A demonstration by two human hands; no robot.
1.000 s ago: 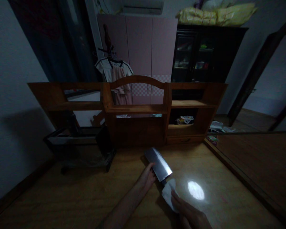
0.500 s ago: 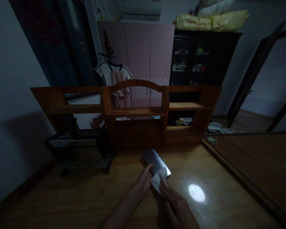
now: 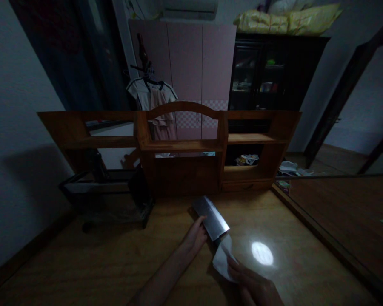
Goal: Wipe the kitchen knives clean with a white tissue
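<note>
A cleaver (image 3: pixel 210 217) with a shiny rectangular blade is held just above the wooden tabletop. My left hand (image 3: pixel 196 236) grips the blade's left edge, thumb on top of the flat side. My right hand (image 3: pixel 250 278) is closed on a white tissue (image 3: pixel 224 259), pressed about the lower end of the cleaver. Most of the handle is hidden behind the tissue; only a short dark piece shows by the blade.
A wooden shelf unit (image 3: pixel 185 147) stands along the table's back. To the left sits a dark-framed glass tank (image 3: pixel 108 199). A bright light reflection lies on the tabletop (image 3: pixel 293 238) at right. A raised wooden edge (image 3: pixel 309 231) borders the right side.
My right hand and the tissue have slid down and right, off the blade's lower part to the handle. My left hand still holds the blade in nearly the same place.
</note>
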